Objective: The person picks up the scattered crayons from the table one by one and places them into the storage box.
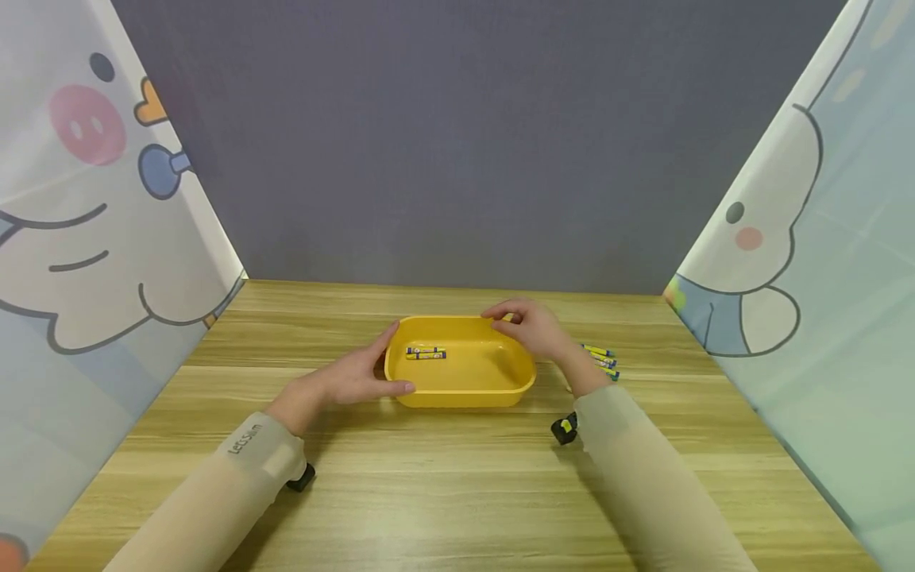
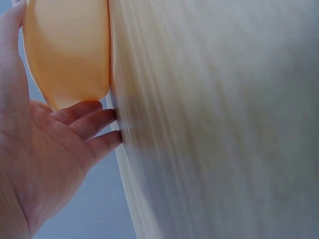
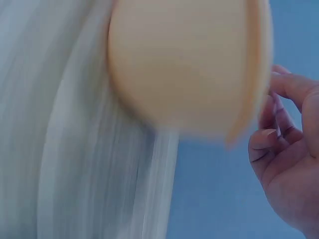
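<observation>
A yellow plastic bin [image 1: 465,397] sits on the wooden table, with two yellow-and-blue crayons [image 1: 426,356] lying side by side in its left part. My left hand [image 1: 350,376] holds the bin's left end, the thumb along the near side and the fingers around the far corner. In the left wrist view the lower fingers [image 2: 102,144] reach down to the tabletop. Over the bin's far right rim hovers my right hand [image 1: 532,327], its fingers loosely bent; I see nothing between them. Several similar crayons [image 1: 604,361] lie right of the bin, partly hidden by the right wrist.
A dark grey panel [image 1: 457,143] stands behind the table's far edge. Cartoon-printed curtains [image 1: 93,238] hang along both sides. Bare wooden tabletop [image 1: 429,492] stretches in front of the bin. Black wrist devices [image 1: 565,429] stick out beneath the sleeves.
</observation>
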The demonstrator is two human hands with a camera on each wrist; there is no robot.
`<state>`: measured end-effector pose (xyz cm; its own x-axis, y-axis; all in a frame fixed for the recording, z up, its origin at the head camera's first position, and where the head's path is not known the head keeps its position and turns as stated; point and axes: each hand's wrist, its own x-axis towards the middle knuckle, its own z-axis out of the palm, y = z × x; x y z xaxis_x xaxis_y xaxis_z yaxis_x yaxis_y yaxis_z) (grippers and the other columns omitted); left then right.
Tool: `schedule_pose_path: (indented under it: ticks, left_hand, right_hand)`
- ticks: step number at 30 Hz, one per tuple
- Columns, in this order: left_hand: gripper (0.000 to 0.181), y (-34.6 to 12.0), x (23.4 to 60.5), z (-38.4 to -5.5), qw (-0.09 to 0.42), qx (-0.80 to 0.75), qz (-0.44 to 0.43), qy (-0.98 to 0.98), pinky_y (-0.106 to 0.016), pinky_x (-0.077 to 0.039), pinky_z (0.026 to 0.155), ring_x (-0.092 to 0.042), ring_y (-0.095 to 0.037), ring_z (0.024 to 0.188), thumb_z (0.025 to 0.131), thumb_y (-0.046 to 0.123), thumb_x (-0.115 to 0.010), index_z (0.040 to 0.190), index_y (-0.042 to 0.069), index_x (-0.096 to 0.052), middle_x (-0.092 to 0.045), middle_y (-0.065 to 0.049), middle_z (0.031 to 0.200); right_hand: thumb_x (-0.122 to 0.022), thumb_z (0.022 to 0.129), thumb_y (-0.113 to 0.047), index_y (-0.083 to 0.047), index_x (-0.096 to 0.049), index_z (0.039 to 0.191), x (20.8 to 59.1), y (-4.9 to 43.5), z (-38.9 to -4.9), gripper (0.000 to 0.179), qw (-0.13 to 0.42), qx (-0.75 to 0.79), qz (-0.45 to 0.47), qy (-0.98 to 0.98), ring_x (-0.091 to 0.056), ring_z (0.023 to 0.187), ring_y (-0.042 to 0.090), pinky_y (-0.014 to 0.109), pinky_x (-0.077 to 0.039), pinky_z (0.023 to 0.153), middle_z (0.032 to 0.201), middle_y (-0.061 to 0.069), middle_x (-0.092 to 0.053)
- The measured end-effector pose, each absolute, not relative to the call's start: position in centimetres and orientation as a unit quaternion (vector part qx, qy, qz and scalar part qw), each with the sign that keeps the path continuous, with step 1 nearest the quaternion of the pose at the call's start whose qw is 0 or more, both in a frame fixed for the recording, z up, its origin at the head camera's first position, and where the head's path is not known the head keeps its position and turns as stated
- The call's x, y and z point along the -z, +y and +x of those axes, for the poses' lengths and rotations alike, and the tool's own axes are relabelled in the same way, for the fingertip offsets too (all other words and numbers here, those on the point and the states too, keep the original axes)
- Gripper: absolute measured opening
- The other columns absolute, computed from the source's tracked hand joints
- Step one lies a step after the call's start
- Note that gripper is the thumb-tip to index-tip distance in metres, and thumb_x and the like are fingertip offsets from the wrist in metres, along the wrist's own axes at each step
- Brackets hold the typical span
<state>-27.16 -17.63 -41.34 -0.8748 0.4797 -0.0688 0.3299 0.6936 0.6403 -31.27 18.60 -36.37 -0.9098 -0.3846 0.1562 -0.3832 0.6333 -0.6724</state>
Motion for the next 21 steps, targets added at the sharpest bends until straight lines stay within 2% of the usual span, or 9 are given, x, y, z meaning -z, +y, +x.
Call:
schedule_pose_path:
  ticks: [6, 9, 14, 17, 21]
  left_hand:
    - [0.133, -17.6, 41.1, -27.1, 0.121, -0.328, 0.223, 0.91, -0.062, -0.034, 0.131, -0.044, -0.04, 0.158, 0.09, 0.071, -0.08, 0.178, 0.015, 0.002, -0.029, -0.021, 0.18]
    - [0.132, -17.6, 41.0, -27.1, 0.121, -0.329, 0.226, 0.909, -0.062, -0.033, 0.131, -0.042, -0.04, 0.16, 0.09, 0.07, -0.08, 0.178, 0.016, 0.002, -0.025, -0.02, 0.181]
    - [0.132, -17.6, 40.9, -27.0, 0.123, -0.33, 0.225, 0.908, -0.063, -0.031, 0.132, -0.038, -0.041, 0.162, 0.09, 0.07, -0.08, 0.179, 0.017, 0.002, -0.021, -0.019, 0.183]
    - [0.132, -17.6, 41.0, -27.1, 0.125, -0.333, 0.225, 0.907, -0.063, -0.031, 0.132, -0.039, -0.041, 0.161, 0.09, 0.07, -0.081, 0.179, 0.017, 0.002, -0.022, -0.019, 0.182]
    - [0.132, -17.7, 41.1, -27.1, 0.123, -0.333, 0.227, 0.907, -0.062, -0.033, 0.131, -0.043, -0.04, 0.159, 0.09, 0.07, -0.081, 0.179, 0.017, 0.002, -0.026, -0.021, 0.181]
  right_hand:
    - [-0.068, 0.111, -0.018, -0.005, -0.076, 0.137, 36.9, 26.6, -31.2, 0.03, -0.008, 0.39, -0.171, 0.905, -0.046, 0.066, 0.012, 0.026, -0.044, 0.059, 0.143, 0.021, -0.069]
    - [-0.066, 0.112, -0.018, -0.001, -0.073, 0.139, 37.6, 30.0, -30.9, 0.033, -0.002, 0.384, -0.15, 0.911, -0.048, 0.066, 0.014, 0.027, -0.045, 0.059, 0.143, 0.026, -0.067]
    - [-0.065, 0.112, -0.017, 0.001, -0.073, 0.138, 38.5, 34.2, -30.6, 0.033, 0.01, 0.33, -0.128, 0.935, -0.064, 0.088, 0.024, 0.031, -0.053, 0.071, 0.138, 0.03, -0.069]
    - [-0.065, 0.112, -0.018, -0.001, -0.075, 0.137, 39.1, 35.9, -30.7, 0.032, 0.015, 0.296, -0.118, 0.948, -0.069, 0.101, 0.029, 0.033, -0.055, 0.08, 0.138, 0.028, -0.071]
    - [-0.065, 0.112, -0.019, -0.002, -0.076, 0.136, 39.9, 37.4, -31.1, 0.032, 0.028, 0.282, -0.105, 0.953, -0.071, 0.107, 0.03, 0.034, -0.057, 0.083, 0.134, 0.025, -0.074]
